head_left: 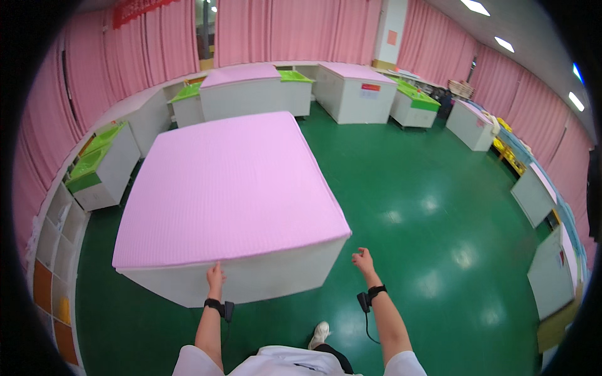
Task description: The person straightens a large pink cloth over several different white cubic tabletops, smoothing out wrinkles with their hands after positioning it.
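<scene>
A large white box-like table [263,282] with a padded pink ribbed cover [226,188] on top stands right in front of me. My left hand [216,277] is at its front side, fingertips at or just below the cover's front edge; whether they touch it I cannot tell. Its fingers are partly apart, and nothing shows in them. Off the table's near right corner, my right hand [364,260] hangs over the green floor. Its fingers are loosely bent and apart, holding nothing, and it does not touch the table. Each wrist wears a black strap with a small device.
White cabinets with pink tops [357,72] and green trays [100,150] line the walls. A low shelf with cubbies [63,257] stands at the left. More white units [552,272] are on the right. Pink curtains [301,31] hang behind. Green floor [401,207] extends right of the table.
</scene>
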A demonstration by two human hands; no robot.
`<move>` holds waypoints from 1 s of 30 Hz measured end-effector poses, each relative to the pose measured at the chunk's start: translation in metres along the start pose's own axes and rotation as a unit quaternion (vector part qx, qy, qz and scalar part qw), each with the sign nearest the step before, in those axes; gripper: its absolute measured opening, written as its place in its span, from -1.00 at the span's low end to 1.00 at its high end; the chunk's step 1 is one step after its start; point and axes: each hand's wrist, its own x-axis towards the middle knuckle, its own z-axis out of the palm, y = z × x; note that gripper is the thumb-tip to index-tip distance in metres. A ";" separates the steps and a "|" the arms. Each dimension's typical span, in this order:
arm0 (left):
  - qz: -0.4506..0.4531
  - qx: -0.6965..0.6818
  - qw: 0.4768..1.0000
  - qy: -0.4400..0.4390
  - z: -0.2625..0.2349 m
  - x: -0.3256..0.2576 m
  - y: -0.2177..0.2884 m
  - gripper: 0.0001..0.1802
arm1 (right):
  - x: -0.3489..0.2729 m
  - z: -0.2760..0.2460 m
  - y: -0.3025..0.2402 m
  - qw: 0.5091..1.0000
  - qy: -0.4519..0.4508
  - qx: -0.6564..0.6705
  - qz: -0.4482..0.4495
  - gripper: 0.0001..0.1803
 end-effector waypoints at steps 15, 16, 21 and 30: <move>-0.056 0.015 0.981 0.185 0.060 -0.008 0.007 -0.73 | 0.168 0.083 -0.058 0.958 -0.277 -0.040 -0.065 -0.37; -0.051 0.003 0.985 0.162 0.062 -0.013 0.008 -0.74 | 0.173 0.080 -0.052 0.959 -0.272 -0.043 -0.061 -0.37; -0.066 0.057 0.977 0.195 0.076 -0.011 -0.002 -0.77 | 0.220 0.077 -0.056 0.888 -0.442 -0.114 -0.061 -0.54; -0.119 0.042 0.973 0.193 0.186 -0.060 0.036 -0.80 | 0.316 0.016 -0.018 0.823 -0.566 0.035 0.016 -0.59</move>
